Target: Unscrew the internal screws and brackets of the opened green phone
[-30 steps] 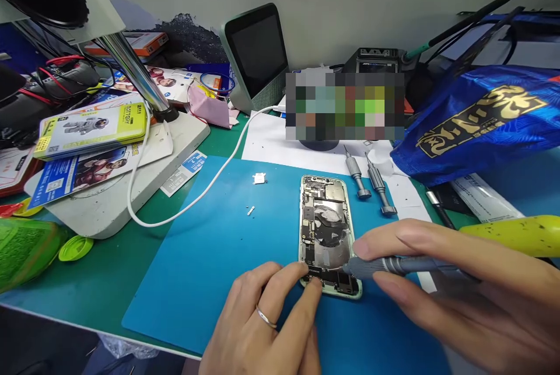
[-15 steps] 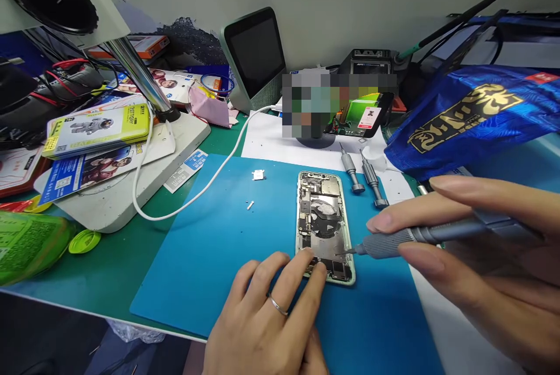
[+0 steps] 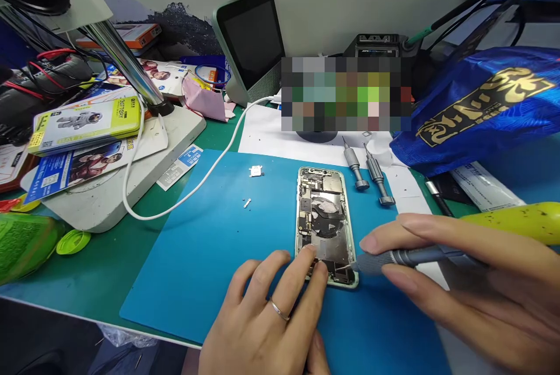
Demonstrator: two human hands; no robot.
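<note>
An opened phone [image 3: 339, 246] lies on the blue mat [image 3: 196, 258], its inner parts showing. The fingertips of my left hand [image 3: 271, 311] rest on its lower left part, fingers spread and the thumb partly hidden. My right hand [image 3: 464, 264] pinches a grey screwdriver [image 3: 376, 262], whose thin tip is at the lower part of the phone. Two more grey screwdrivers, one [image 3: 355, 168] beside the other [image 3: 378, 179], lie above and to the right of the phone. A small metal plate [image 3: 256, 171] and a tiny silver piece [image 3: 247, 203] lie left of it.
A white cable [image 3: 175, 209] curves across the mat's left part. Behind stand a dark-screened device [image 3: 251, 37] and a blurred-out patch. A blue bag [image 3: 472, 112] is at the right, with a yellow-green object [image 3: 520, 220] below it. The lamp-like stand's base [image 3: 100, 206] sits left.
My right hand has moved the screwdriver tip down along the phone towards its bottom end. My left hand stays on the phone. The view has shifted slightly, showing the yellow-green object.
</note>
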